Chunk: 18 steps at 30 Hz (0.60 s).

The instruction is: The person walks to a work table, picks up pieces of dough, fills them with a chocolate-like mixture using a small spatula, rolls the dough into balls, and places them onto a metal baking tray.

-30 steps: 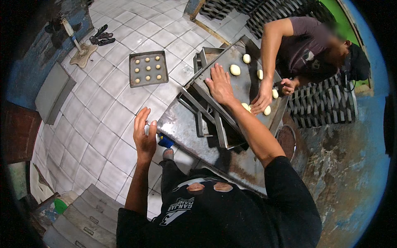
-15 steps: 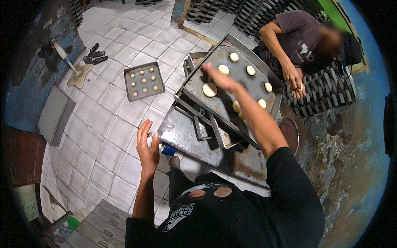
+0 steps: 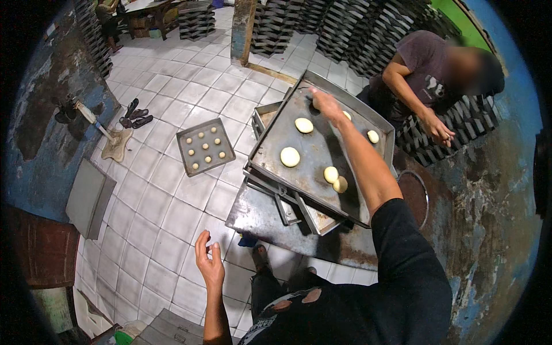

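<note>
Grey floor tray (image 3: 200, 156) holds small dough balls (image 3: 205, 146); left hand (image 3: 210, 264) hangs nearer, fingers parted, slightly curled. Larger dough pieces (image 3: 290, 157) lie on the top stacked tray (image 3: 310, 152); right hand (image 3: 328, 108) reaches over its far end, finger state unclear.

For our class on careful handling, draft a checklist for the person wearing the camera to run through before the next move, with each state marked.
1. Left hand free: ok; it looks empty, fingers loosely open.
2. Right hand off the dough: cannot tell; it hides what lies beneath it.
3. Pale dough pieces on the upper tray all spaced apart: not ok; two appear to touch.
4. Upper tray squared with the trays below: not ok; it sits askew.
5. Co-worker's hands outside the upper tray: ok.
6. Floor tray evenly filled: ok; three rows of three.
</note>
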### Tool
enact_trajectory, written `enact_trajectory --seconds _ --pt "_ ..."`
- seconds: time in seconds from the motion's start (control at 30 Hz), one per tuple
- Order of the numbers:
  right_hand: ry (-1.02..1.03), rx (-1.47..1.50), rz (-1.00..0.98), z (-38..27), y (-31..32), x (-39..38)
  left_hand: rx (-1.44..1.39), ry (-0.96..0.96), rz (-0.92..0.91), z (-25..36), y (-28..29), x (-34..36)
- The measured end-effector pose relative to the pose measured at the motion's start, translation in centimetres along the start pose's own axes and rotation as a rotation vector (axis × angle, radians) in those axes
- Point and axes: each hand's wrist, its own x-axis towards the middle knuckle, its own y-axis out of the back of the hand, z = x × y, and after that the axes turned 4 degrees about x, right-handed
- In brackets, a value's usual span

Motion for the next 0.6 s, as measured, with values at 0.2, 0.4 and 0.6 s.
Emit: enact_trajectory --seconds 0.2,0.4,0.6 --pt "0.069 -0.863 0.165 8.6 1.6 4.4 0.005 0.032 -0.072 -1.6 -0.2 0.0" --pt "0.185 -0.165 0.188 2.3 7.2 -1.5 0.022 -0.108 -0.095 2.9 -0.5 1.4" --pt "-0.273 -0.493 -0.162 9.4 5.5 -21.8 -0.085 -0.768 -0.363 14.9 -8.3 5.5"
